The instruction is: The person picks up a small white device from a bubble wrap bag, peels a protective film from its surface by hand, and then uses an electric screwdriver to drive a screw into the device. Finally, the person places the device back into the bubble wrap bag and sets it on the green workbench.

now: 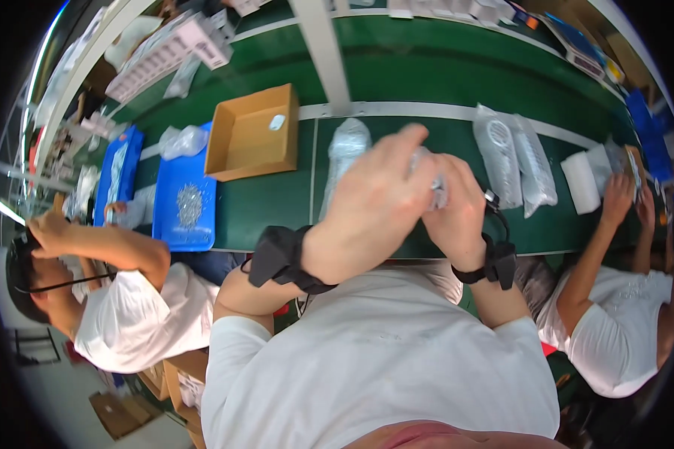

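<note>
Shiny grey piece (439,196): between the two hands, well right of the cardboard box (236,146) (landmark). Right hand (459,209) curled around it; left hand (382,187) overlaps it, fingers partly hidden, cannot tell whether it grips.

Cardboard box: open-topped, small white piece (277,122) inside. Blue tray (183,238), left of box: heap of small silvery parts (189,206); clear plastic bag (181,142) at its far end. Second blue tray (132,146), farther left: contents indistinct.

Counter (269,213): green. Bubble-wrapped packages (496,157) right of box. White post (326,60) behind, right of box. Room: co-workers well left (142,314) and well right (614,329) of box.
</note>
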Demonstrator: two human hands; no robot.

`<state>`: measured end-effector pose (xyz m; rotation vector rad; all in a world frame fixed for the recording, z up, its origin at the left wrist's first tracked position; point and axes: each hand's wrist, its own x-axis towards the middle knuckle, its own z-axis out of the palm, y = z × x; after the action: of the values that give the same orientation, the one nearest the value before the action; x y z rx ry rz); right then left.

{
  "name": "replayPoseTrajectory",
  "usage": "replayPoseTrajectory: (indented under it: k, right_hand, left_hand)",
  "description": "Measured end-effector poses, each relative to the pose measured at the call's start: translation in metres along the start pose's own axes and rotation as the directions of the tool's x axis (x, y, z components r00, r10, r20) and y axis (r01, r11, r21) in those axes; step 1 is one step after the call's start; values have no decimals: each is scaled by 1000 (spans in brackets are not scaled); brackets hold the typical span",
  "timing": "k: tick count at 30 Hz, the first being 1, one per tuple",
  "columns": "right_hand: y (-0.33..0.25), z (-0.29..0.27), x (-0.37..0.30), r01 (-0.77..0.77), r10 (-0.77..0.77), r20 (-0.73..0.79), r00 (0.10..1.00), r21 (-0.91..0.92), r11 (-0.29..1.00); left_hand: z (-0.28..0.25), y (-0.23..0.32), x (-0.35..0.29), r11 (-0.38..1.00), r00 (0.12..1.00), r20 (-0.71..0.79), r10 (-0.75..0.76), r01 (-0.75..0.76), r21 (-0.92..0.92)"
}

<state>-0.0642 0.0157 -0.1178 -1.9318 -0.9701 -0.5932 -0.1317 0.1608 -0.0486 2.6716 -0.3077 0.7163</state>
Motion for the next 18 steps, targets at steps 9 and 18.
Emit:
replayPoseTrajectory:
  k: [9, 18]
  right_hand:
    - [3, 23, -19, -44, 43, -18, 999, -19, 999]
    - [24, 41, -31, -302, 284, 104, 953, 370, 879]
  left_hand:
    - [7, -14, -10, 998, 979, 194, -59, 63, -17]
    - [6, -39, 4, 918, 966, 244, -88, 173, -356]
